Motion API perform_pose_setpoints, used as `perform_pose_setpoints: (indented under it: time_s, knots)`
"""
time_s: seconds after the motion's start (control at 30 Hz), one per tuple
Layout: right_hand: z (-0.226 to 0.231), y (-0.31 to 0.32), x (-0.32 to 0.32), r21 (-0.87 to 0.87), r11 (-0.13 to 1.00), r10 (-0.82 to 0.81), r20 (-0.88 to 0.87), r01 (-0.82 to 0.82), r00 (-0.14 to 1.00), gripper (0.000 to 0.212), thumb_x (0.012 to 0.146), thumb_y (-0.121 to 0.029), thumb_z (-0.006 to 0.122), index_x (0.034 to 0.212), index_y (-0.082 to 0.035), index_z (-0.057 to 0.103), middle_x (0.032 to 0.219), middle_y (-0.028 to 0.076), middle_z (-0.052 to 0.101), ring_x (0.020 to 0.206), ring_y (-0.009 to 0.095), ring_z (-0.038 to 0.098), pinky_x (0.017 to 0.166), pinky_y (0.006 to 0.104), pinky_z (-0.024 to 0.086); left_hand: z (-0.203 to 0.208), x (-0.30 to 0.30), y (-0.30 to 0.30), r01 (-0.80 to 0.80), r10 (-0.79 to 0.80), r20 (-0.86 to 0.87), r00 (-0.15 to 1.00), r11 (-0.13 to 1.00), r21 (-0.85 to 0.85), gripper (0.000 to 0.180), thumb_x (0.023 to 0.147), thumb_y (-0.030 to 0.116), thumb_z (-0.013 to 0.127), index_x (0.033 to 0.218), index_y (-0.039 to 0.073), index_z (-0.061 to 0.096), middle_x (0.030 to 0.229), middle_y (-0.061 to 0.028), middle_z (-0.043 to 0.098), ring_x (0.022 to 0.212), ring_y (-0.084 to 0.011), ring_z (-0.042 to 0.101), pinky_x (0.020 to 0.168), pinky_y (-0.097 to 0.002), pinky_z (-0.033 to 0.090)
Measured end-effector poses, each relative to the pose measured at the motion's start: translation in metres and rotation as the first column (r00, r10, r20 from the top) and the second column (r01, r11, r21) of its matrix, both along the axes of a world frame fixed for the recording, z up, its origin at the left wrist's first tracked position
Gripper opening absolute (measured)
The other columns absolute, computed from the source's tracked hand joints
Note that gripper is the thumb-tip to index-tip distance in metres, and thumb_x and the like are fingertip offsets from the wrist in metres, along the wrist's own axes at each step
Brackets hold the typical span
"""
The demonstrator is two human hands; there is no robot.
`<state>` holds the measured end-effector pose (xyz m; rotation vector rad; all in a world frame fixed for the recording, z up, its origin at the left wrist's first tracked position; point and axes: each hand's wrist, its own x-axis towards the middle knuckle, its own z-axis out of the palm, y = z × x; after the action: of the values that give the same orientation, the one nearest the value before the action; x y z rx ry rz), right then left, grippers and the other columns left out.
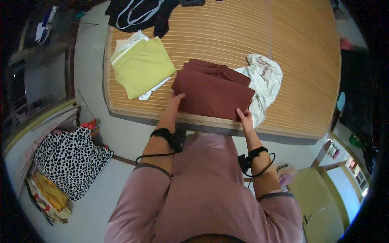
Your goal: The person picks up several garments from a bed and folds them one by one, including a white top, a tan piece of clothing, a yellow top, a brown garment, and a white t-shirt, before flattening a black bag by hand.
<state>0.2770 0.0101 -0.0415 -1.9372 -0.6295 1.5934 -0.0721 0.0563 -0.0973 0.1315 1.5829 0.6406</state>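
Bamboo mat (pixel 300 60): hands' fingertips hidden under maroon garment (pixel 212 91).

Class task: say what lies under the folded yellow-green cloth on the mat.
Under the yellow-green cloth a white garment pokes out at its far-left corner and near edge, on the woven mat. How much white fabric lies beneath is hidden.

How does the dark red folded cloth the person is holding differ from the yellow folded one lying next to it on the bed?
The dark red cloth is maroon; the yellow cloth is pale yellow-green with white fabric showing under it.

The left hand and right hand both touch the dark red cloth at its near edge; no hand touches the yellow cloth.

The dark red cloth lies against a crumpled white garment; the yellow one sits apart, nearer the mat's corner.

Both lie folded flat on the woven mat.
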Motion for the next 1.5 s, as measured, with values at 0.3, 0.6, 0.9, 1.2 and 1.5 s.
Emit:
perform_pose_setpoints:
  time_s: [0.3, 0.6, 0.9, 1.2, 1.5]
  knots:
    - [0.024, 0.038, -0.043, 0.013, 0.996, -0.088, -0.206, 0.093, 0.975, 0.072, 0.076, -0.028, 0.072, 0.133, -0.005, 0.035, 0.127, 0.013, 0.048, 0.11, 0.025, 0.051, 0.096, 0.0377, 0.04, 0.052, 0.024, 0.033, 0.102, -0.076, 0.262, 0.962, 0.991, -0.089, 0.07, 0.064, 0.013, 0.079, 0.121, -0.01, 0.046, 0.112, -0.0194, 0.058, 0.103, -0.0292, 0.058, 0.086, -0.0402, 0.048]
    - [0.086, 0.064, -0.078, -0.296, 0.945, 0.007, -0.406, -0.138, 0.914, 0.044, 0.077, -0.03, 0.067, 0.112, -0.008, 0.053, 0.098, 0.008, 0.063, 0.082, 0.018, 0.063, 0.062, 0.0293, 0.052, 0.084, 0.016, 0.029, 0.102, -0.143, 0.295, 0.945, 0.984, 0.149, 0.048, 0.066, 0.007, 0.072, 0.109, -0.007, 0.056, 0.103, -0.0139, 0.062, 0.092, -0.0242, 0.061, 0.078, -0.0346, 0.05]
    - [0.186, 0.131, -0.212, 0.138, 0.898, 0.441, -0.254, -0.419, 0.861, 0.054, 0.073, -0.022, 0.071, 0.119, -0.001, 0.05, 0.107, 0.01, 0.061, 0.099, 0.023, 0.058, 0.084, 0.0343, 0.047, 0.215, -0.123, 0.029, 0.059, 0.002, -0.189, 0.982, 0.948, 0.314, 0.063, 0.069, 0.012, 0.073, 0.125, 0.002, 0.045, 0.117, -0.0125, 0.057, 0.102, -0.0265, 0.057, 0.088, -0.0376, 0.046]
    - [0.054, 0.158, -0.262, 0.015, 0.941, 0.338, -0.12, -0.339, 0.933, 0.053, 0.082, -0.02, 0.065, 0.128, -0.005, 0.044, 0.105, 0.007, 0.06, 0.09, 0.016, 0.058, 0.075, 0.0299, 0.047, 0.005, -0.251, 0.019, -0.108, 0.207, -0.384, 0.9, 0.958, 0.265, 0.067, 0.067, 0.005, 0.07, 0.127, -0.005, 0.04, 0.12, -0.0176, 0.053, 0.111, -0.03, 0.052, 0.093, -0.0372, 0.041]
    - [0.04, 0.105, -0.146, -0.133, 0.989, -0.076, -0.113, 0.061, 0.991, 0.025, 0.083, -0.015, 0.062, 0.106, -0.005, 0.057, 0.085, 0.003, 0.061, 0.072, 0.012, 0.06, 0.065, 0.0253, 0.05, 0.043, -0.19, 0.061, 0.06, 0.236, -0.757, 0.609, 0.938, 0.341, 0.072, 0.067, 0.005, 0.067, 0.129, -0.011, 0.035, 0.129, -0.0261, 0.042, 0.119, -0.0376, 0.042, 0.101, -0.0397, 0.035]
